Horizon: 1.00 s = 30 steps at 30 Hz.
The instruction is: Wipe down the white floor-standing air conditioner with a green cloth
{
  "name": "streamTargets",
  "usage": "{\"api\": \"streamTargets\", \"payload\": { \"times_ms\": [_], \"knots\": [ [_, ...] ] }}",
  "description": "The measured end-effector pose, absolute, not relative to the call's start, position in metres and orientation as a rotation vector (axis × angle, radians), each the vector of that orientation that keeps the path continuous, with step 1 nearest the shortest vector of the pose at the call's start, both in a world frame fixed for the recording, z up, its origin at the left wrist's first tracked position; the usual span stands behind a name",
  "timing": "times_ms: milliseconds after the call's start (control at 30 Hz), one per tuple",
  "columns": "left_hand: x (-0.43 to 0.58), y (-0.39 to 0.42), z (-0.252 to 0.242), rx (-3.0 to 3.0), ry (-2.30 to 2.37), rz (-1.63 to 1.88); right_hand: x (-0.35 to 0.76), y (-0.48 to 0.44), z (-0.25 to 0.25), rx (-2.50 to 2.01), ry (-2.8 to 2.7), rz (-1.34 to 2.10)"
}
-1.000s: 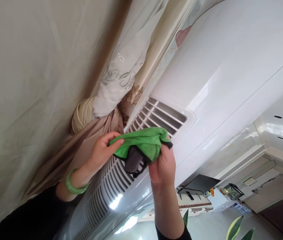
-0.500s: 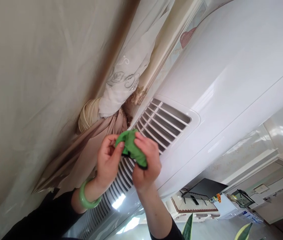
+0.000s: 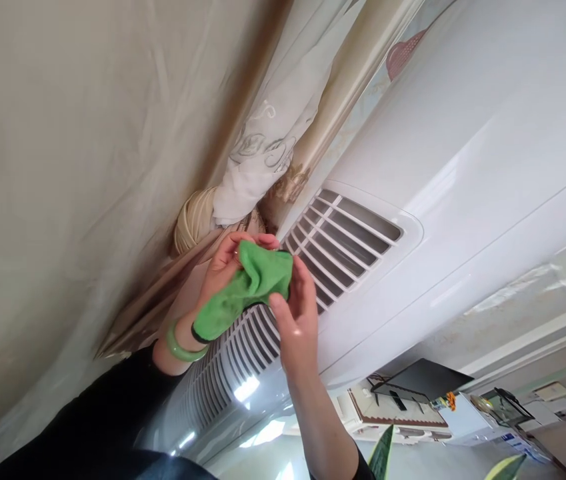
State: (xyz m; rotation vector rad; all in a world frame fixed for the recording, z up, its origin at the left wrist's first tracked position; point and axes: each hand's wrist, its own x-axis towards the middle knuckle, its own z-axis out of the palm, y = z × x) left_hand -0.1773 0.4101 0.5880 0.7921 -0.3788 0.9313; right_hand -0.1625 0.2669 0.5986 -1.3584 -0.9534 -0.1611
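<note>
Green cloth (image 3: 257,273): bunched 0.5 s ago, now spread between hands, flap over left wrist; judged: rearrangement, not wiping | Right hand (image 3: 299,320): half-curled, holding cloth edge | Left hand (image 3: 221,263): partly covered, grip indeterminable | Slatted grille (image 3: 345,230): beyond hands

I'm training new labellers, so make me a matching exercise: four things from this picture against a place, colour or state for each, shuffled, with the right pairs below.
Things:
1. Cloth
2. Bangle
3. Flat screen
4. Curtain tie

Descriptions:
A. Around the left wrist
B. Cream-coloured, near the picture's middle left
C. Touched by the left hand and right hand
D. Black, toward the lower right

Right pairs: 1-C, 2-A, 3-D, 4-B
</note>
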Motion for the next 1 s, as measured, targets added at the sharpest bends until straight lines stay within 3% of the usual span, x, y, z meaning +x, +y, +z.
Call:
{"api": "streamTargets", "payload": {
  "times_ms": [133,400,633,767,867,1000],
  "knots": [
    [-0.184,0.409,0.591,0.816,-0.434,0.834,-0.159,0.272,0.607,-1.273,-0.695,0.013],
    [-0.183,0.444,0.589,0.967,-0.402,1.019,-0.154,0.267,0.628,-1.246,-0.679,0.005],
    [-0.185,0.469,0.580,1.675,-0.191,1.286,-0.149,0.269,0.641,-1.166,-0.625,0.037],
    [-0.184,0.471,0.575,1.731,0.064,1.164,-0.140,0.272,0.632,-1.239,-0.758,-0.145],
    [-0.186,0.470,0.574,1.598,0.068,0.993,-0.135,0.274,0.616,-1.315,-0.937,-0.487],
    [-0.189,0.469,0.554,1.424,-0.027,1.059,-0.144,0.280,0.588,-1.383,-1.563,-0.869]
  ]
}}
